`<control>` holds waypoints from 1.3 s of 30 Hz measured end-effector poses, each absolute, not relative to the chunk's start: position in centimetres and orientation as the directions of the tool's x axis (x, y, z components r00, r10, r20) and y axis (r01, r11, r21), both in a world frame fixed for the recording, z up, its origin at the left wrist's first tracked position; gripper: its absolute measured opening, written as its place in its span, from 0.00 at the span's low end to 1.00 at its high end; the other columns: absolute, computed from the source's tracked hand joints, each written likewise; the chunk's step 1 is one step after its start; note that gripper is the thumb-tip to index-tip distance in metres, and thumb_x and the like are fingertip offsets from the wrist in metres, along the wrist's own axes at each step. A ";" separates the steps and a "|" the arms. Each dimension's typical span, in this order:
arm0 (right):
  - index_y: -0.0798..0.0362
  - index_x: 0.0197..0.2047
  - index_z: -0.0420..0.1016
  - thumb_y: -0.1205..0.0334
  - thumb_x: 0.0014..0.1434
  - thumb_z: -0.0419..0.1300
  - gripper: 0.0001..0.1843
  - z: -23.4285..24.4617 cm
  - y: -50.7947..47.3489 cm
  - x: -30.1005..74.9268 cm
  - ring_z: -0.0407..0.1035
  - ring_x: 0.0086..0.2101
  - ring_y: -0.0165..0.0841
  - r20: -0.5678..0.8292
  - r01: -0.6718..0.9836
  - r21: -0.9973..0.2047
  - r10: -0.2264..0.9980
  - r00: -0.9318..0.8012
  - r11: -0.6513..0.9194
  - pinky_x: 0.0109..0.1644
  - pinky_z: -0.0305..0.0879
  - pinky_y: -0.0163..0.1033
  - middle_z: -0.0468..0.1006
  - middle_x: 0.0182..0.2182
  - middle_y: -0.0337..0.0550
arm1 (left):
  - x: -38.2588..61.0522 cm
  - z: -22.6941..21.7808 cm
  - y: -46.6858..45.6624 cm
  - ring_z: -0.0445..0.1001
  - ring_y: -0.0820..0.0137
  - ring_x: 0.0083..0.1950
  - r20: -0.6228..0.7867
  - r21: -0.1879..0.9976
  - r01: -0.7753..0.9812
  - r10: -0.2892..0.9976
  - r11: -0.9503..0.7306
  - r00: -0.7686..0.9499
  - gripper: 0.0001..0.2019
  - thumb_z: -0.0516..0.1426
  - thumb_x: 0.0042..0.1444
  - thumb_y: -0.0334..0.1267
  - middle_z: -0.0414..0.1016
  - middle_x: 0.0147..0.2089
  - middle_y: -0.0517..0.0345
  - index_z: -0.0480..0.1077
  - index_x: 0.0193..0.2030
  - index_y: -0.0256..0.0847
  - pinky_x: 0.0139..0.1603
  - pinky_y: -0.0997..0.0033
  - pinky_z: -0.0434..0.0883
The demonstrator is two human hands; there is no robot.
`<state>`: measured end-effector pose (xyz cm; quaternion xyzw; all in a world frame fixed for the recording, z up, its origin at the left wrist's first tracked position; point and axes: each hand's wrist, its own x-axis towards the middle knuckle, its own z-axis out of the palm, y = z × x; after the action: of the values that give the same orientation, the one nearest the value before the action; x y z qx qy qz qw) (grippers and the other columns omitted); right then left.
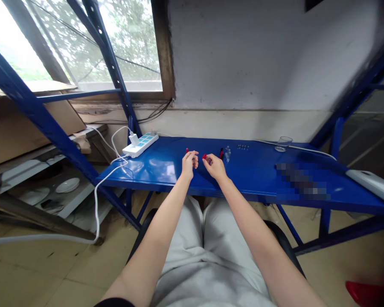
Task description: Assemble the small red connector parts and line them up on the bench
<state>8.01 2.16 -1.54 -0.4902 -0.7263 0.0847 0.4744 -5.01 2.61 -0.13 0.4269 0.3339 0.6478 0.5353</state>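
Both my hands hover over the front part of a blue metal shelf [166,168]. My right hand [215,165] pinches a small red piece [205,157] between thumb and fingertips. My left hand [189,162] is curled closed a few centimetres to its left; what its fingers hold is too small to make out. Another small red piece [187,150] lies on the shelf just behind my left hand. A red and black piece [221,152] and some small clear parts [227,154] lie behind my right hand.
A white power strip [140,145] with a plugged charger and white cable sits at the shelf's left end. A row of small dark parts [243,147] and a clear glass cup [283,143] stand toward the back right. A white object [373,182] lies at far right.
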 end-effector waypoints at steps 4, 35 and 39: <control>0.53 0.32 0.70 0.54 0.53 0.54 0.11 -1.2 2.3 8.3 0.65 0.25 0.29 0.558 0.609 -0.661 0.830 0.007 0.439 0.30 0.57 0.33 0.73 0.25 0.40 | -5.0 -0.3 2.8 0.56 0.81 0.13 0.153 0.890 -0.420 0.984 -0.176 -0.088 0.12 0.54 0.51 0.46 0.60 0.20 0.66 0.66 0.31 0.37 0.15 0.77 0.51; 0.51 0.27 0.70 0.52 0.51 0.54 0.12 -1.5 3.9 16.2 0.67 0.27 0.33 0.354 0.869 -0.479 0.933 0.063 0.123 0.26 0.54 0.33 0.75 0.25 0.42 | -5.0 -0.4 2.6 0.57 0.81 0.13 0.172 0.922 -0.347 0.985 -0.172 -0.030 0.13 0.55 0.49 0.46 0.61 0.18 0.64 0.67 0.27 0.36 0.15 0.77 0.51; 0.51 0.27 0.70 0.54 0.50 0.55 0.10 -1.3 4.0 16.0 0.68 0.28 0.33 0.302 0.888 -0.454 0.951 0.070 0.079 0.25 0.53 0.34 0.74 0.25 0.43 | -5.0 -0.4 2.6 0.57 0.81 0.13 0.175 0.925 -0.340 0.984 -0.171 -0.021 0.13 0.55 0.49 0.46 0.62 0.18 0.64 0.67 0.27 0.36 0.15 0.77 0.51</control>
<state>16.03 3.97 -1.33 -0.6764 -0.6794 0.0565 0.2787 -5.01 2.57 -0.39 0.4506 0.3577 0.6185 0.5352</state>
